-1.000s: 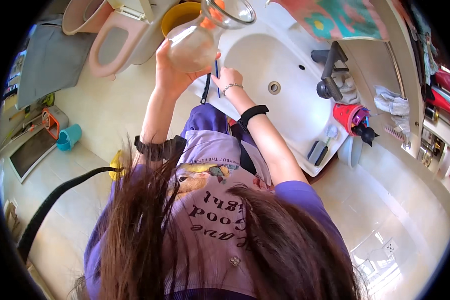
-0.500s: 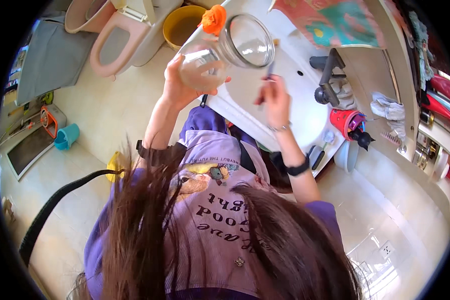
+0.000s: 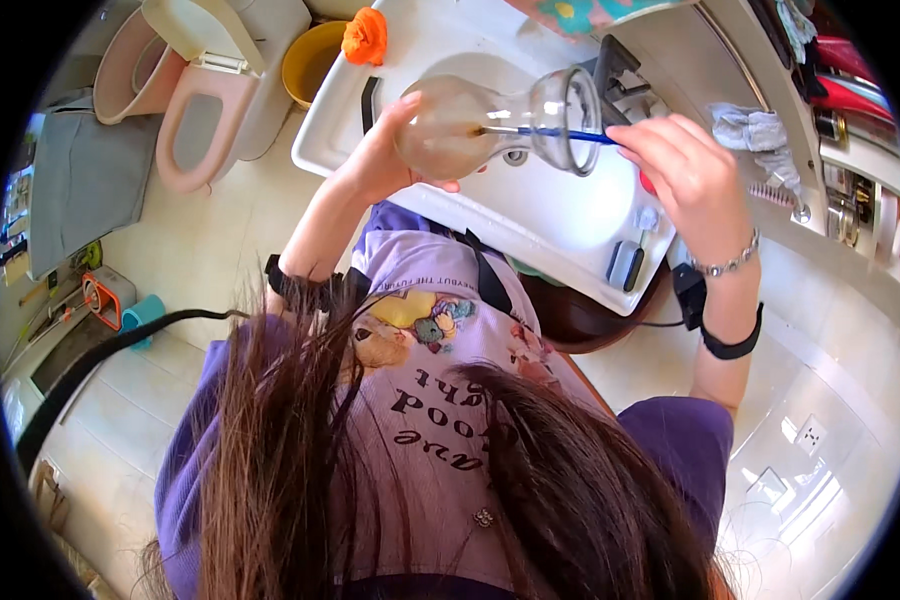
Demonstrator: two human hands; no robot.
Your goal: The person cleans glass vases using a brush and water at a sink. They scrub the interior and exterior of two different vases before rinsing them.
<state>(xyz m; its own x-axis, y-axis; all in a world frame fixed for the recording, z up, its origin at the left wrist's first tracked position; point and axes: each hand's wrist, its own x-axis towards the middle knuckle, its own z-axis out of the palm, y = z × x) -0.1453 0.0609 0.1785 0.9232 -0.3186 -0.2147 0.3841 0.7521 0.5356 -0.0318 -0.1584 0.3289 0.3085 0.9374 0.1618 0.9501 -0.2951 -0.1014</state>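
Observation:
A clear glass vase (image 3: pixel 445 125) with a round bulb, narrow neck and flared mouth lies tilted on its side above the sink. My left hand (image 3: pixel 382 160) is wrapped round its bulb from the left and below. Pinched in the fingers of my right hand (image 3: pixel 680 165) is a thin paintbrush (image 3: pixel 575 134) with a blue handle. It runs in through the vase's mouth and neck, and its brownish tip is inside the bulb. Whether the tip touches the glass, I cannot tell. Beneath both hands is the white sink (image 3: pixel 560 215).
An orange bunched cloth (image 3: pixel 365 37) sits on the sink's far left corner, near a yellow bucket (image 3: pixel 305 70). A dark grey faucet (image 3: pixel 618 72) stands behind the vase's mouth. A small dark-and-white brush (image 3: pixel 625 265) lies at the sink's right corner. The toilet (image 3: pixel 235 105) is at the far left.
The vase has tipped so its mouth points right. My right hand has moved right and up, and the paintbrush has gone into the vase. The view has shifted.

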